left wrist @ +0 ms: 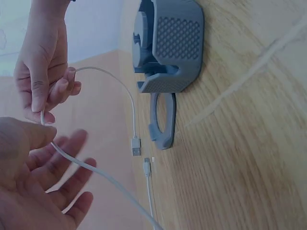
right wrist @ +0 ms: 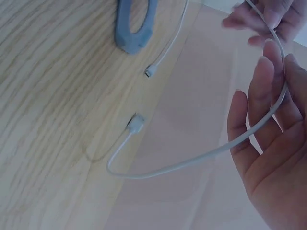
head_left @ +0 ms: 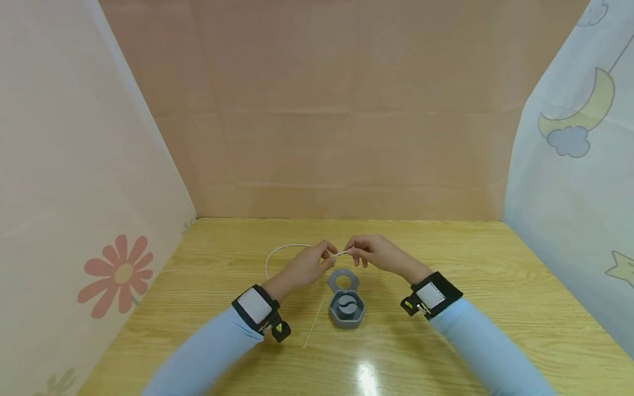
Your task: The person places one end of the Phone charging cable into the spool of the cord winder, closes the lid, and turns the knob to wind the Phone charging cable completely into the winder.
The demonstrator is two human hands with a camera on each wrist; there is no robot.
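Both hands, left hand (head_left: 307, 267) and right hand (head_left: 375, 254), pinch the white USB cable (left wrist: 125, 98) above the grey winder case (head_left: 346, 308), nothing wound yet.

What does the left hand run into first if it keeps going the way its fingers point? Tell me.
Probably the right hand: the left hand points across at it, fingertips nearly touching, both pinching the white cable above the grey winder. Depth is unclear.

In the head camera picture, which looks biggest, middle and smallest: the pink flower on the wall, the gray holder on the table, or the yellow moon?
1. Yellow moon, on the right curtain.
2. Pink flower, nearly as big as the moon; that gap is small, so the order is unsure.
3. Gray holder, clearly the smallest, below the two hands.
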